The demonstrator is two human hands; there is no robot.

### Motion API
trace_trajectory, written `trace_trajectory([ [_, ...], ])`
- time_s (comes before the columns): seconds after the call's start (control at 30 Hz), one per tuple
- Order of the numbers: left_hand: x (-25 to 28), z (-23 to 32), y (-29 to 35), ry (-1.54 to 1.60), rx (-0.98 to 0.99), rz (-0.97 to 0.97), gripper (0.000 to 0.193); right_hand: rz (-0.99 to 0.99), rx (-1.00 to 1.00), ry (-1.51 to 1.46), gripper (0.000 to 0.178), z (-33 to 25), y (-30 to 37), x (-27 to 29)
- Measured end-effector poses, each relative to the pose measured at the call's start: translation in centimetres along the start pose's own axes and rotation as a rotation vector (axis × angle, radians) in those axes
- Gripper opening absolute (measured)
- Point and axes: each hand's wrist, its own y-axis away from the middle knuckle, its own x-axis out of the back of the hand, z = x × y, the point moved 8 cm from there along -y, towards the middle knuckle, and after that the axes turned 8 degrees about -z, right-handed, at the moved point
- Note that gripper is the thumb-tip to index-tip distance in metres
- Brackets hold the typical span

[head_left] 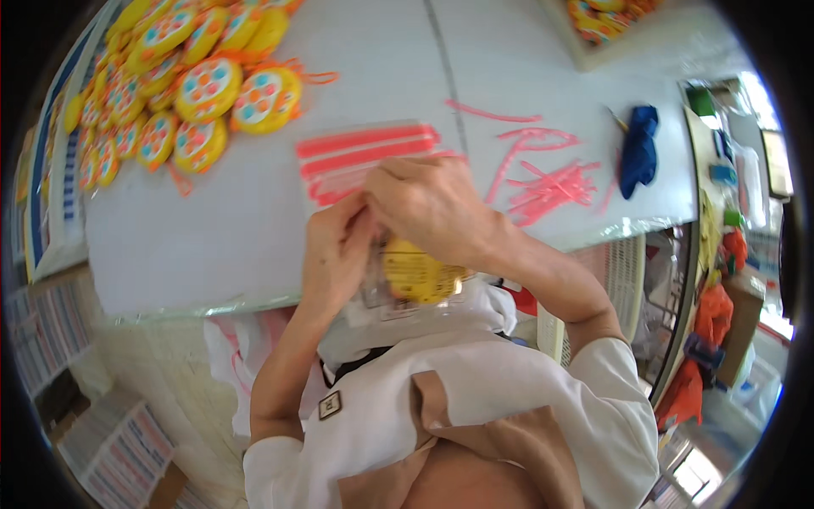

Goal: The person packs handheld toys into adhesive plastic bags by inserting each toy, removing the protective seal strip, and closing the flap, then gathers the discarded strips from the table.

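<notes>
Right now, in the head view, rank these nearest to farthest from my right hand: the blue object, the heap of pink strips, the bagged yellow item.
1. Bagged yellow item, just below the right hand.
2. Heap of pink strips, to its right.
3. Blue object, farther right.

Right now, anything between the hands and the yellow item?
Only the clear plastic around the yellow item, as far as shows; the hands meet at its far side. The bundled pink strips lie beyond, not between.
</notes>
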Motion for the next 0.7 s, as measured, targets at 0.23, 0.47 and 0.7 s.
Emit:
trace_trajectory([
  [0.23, 0.0, -2.9, -0.2, 0.242, 0.085, -0.054, 0.016, -0.012, -0.431, -0.163, 0.008, 8.4, 4.1, 3.7],
  [0.47, 0.1, -2.6, -0.3, 0.27, 0.109, -0.044, 0.01, 0.216, -0.819, 0.158, 0.009, 18.3, 14.7, 10.4],
  [0.7, 0.1, -2.6, 0.1, 0.349, 0.115, -0.017, 0.009, 0.448, -0.661, 0.584, 0.038, 14.5, 15.1, 12.9],
])
